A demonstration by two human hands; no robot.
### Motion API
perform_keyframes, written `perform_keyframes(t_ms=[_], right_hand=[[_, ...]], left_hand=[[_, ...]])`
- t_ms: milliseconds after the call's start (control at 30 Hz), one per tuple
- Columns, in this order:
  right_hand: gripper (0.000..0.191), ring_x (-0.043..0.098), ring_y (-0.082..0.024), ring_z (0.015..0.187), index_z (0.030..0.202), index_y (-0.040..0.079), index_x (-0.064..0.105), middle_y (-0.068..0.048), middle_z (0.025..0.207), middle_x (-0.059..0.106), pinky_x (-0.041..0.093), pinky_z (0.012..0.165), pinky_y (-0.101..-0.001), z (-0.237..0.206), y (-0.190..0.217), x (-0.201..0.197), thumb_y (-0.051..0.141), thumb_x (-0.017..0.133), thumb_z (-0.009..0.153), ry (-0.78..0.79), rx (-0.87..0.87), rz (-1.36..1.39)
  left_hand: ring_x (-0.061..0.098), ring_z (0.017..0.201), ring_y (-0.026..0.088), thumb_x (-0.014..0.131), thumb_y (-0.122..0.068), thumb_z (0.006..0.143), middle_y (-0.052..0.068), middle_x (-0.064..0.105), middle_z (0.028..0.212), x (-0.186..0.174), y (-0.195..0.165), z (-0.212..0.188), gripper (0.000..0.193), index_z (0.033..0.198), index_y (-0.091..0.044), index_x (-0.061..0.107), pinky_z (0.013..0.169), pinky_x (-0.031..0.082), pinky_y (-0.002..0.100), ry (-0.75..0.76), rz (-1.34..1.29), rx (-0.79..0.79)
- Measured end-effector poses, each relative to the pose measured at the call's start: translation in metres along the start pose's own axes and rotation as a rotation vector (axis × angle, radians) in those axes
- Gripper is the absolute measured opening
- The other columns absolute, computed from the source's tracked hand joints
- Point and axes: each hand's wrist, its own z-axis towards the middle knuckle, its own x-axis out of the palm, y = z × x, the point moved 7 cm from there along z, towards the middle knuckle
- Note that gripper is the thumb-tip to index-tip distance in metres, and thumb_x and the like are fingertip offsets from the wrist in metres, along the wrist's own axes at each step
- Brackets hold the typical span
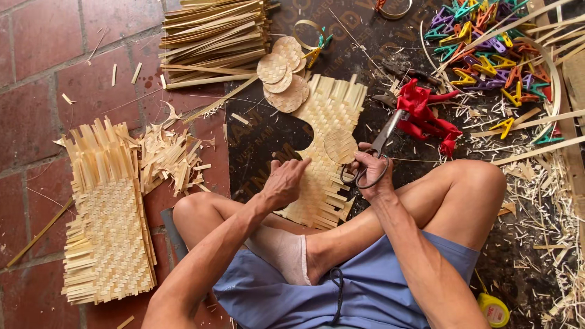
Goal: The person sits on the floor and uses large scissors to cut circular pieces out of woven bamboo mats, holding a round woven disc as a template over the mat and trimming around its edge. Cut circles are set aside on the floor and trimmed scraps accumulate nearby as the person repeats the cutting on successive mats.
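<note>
Seemingly mid-cut, our right hand (pixel 370 172) grips the scissors (pixel 373 158) at the woven mat (pixel 326 152) lying centre between our knees, with a round disc (pixel 340 146) on it. Our left hand (pixel 285 183) presses flat, fingers spread. Next, we judge, calls for steady trimming. Blade tips are hard to make out.

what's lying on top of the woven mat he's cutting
On the woven mat lie a cut round disc and the left hand. The right hand holds scissors at its edge. What's beneath the hand is hidden.
</note>
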Motion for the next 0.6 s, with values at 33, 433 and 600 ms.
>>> perform_keyframes(t_ms=[33,433,600], right_hand=[[0.027,0.061,-0.016,0.063,0.111,-0.002,0.062,-0.007,0.083,0.063,0.054,0.061,-0.0286,-0.003,0.001,0.002,-0.006,0.068,0.084,0.026,0.006,-0.001],[0.026,0.064,-0.012,0.066,0.119,0.004,0.066,-0.004,0.087,0.067,0.055,0.066,-0.0250,-0.058,0.032,-0.029,0.001,0.062,0.094,0.092,0.017,0.122],[0.033,0.066,-0.011,0.068,0.127,0.004,0.065,-0.004,0.092,0.070,0.053,0.062,-0.0221,-0.092,0.037,-0.027,0.000,0.064,0.095,0.205,-0.035,0.131]], left_hand=[[0.066,0.102,0.026,0.064,-0.004,0.077,0.011,0.074,0.105,0.005,0.007,0.003,0.072,0.146,-0.011,0.043,0.097,0.034,0.047,0.040,-0.159,-0.147],[0.057,0.113,0.039,0.077,-0.026,0.082,0.022,0.061,0.119,0.017,0.023,-0.001,0.045,0.117,-0.002,0.061,0.087,0.050,0.051,-0.037,-0.062,-0.523],[0.068,0.105,0.037,0.072,-0.022,0.081,0.025,0.071,0.111,0.032,0.023,-0.005,0.034,0.109,-0.003,0.075,0.092,0.054,0.045,0.061,-0.287,-0.531]])
